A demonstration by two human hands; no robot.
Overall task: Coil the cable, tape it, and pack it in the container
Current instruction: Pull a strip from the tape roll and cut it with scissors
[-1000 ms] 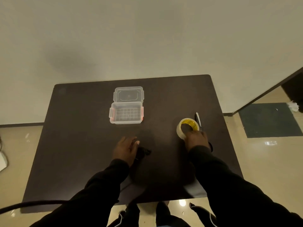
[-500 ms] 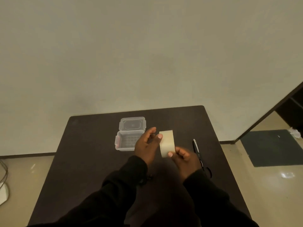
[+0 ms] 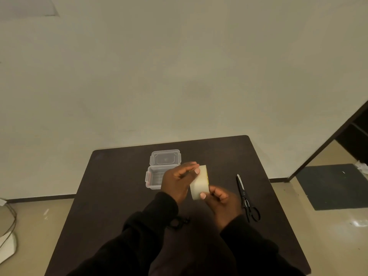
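Observation:
I hold a roll of clear tape point(image 3: 199, 183) upright above the dark table point(image 3: 111, 196) with both hands. My left hand point(image 3: 177, 181) grips its left side, thumb on the top edge. My right hand point(image 3: 222, 202) pinches its lower right edge. The coiled black cable point(image 3: 178, 222) lies on the table beneath my left wrist, mostly hidden by my sleeve. A clear plastic container point(image 3: 154, 179) with its lid point(image 3: 165, 158) folded open stands behind my hands, partly covered by the left one.
Black scissors point(image 3: 246, 198) lie on the table to the right of my hands, blades pointing away. A wall stands just past the table's far edge. A dark mat point(image 3: 334, 186) lies on the floor at the right.
My right hand lifted the tape roll off the table, and my left hand left the cable and came up to grip it. The view tilted upward.

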